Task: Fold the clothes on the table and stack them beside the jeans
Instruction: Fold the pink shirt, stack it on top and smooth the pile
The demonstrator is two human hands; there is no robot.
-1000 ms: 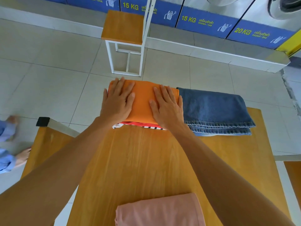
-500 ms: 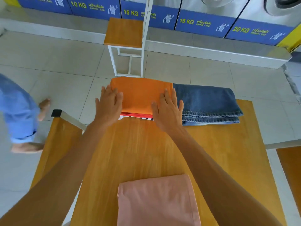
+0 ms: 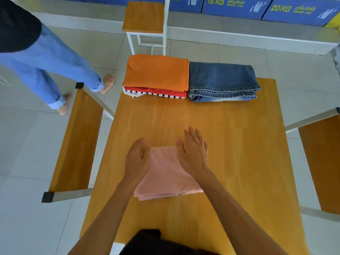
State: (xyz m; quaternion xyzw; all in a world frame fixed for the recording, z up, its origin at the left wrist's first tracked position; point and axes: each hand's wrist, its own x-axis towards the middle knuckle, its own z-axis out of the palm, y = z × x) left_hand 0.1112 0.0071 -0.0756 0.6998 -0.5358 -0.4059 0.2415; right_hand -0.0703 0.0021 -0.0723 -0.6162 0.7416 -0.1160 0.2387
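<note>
— Two hands are at the pink folded cloth (image 3: 163, 173) on the wooden table (image 3: 239, 144); where exactly is each?

— Left hand (image 3: 137, 159) sits at the cloth's 9 o'clock edge, turned on its side with the palm facing inward and the fingers gently curved. Right hand (image 3: 195, 150) lies flat at the cloth's 1 o'clock corner, fingers spread and pointing to 12, partly past the far edge onto bare wood.

— Is either one gripping it?

— Neither has closed on anything. Both are open; the right rests on top of the cloth, and the left is against its side. Whether the left fingertips have slipped beneath the edge, I cannot tell.

— And the finished pile?

— At 12 o'clock, on the far edge of the table, well apart from the hands. An orange folded garment (image 3: 156, 72) lies on a red striped garment (image 3: 156, 93), and the folded jeans (image 3: 222, 81) touch that stack at its 3 o'clock side.

— Anything else around?

— Benches (image 3: 77, 144) flank the table at 9 and 3, a stool (image 3: 143, 17) stands at 12, and a passer-by in blue trousers (image 3: 46, 57) is at 10 o'clock
</note>
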